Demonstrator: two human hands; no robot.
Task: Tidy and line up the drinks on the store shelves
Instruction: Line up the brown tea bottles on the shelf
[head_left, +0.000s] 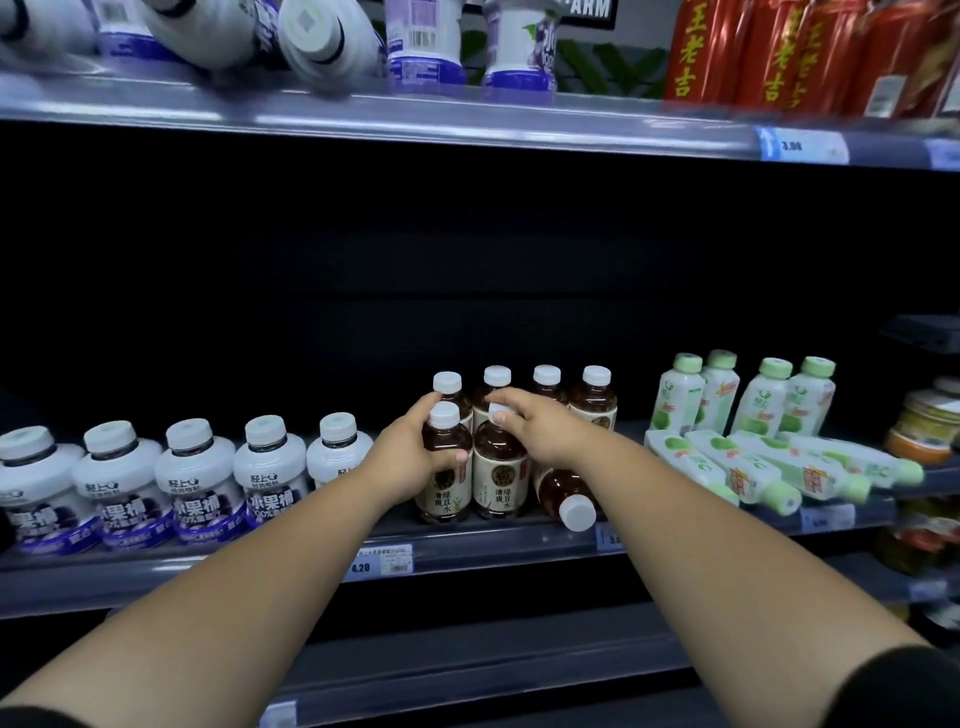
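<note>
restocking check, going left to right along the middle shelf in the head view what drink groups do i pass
white juice bottles with purple labels → upright brown tea bottles → tipped brown tea bottle → toppled green-capped bottles → jars at the right edge

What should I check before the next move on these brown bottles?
1. Left hand gripping the front-left brown bottle: ok, fingers wrap its body.
2. Right hand on the front-right brown bottle: ok, it covers the cap and shoulder.
3. Both held bottles upright: ok.
4. Back row upright: ok, four caps stand in line.
5. All brown bottles standing: not ok, the fallen bottle lies beside them, cap pointing outward.
6. Green bottles lined up: not ok, several lie flat at the shelf front.
</note>
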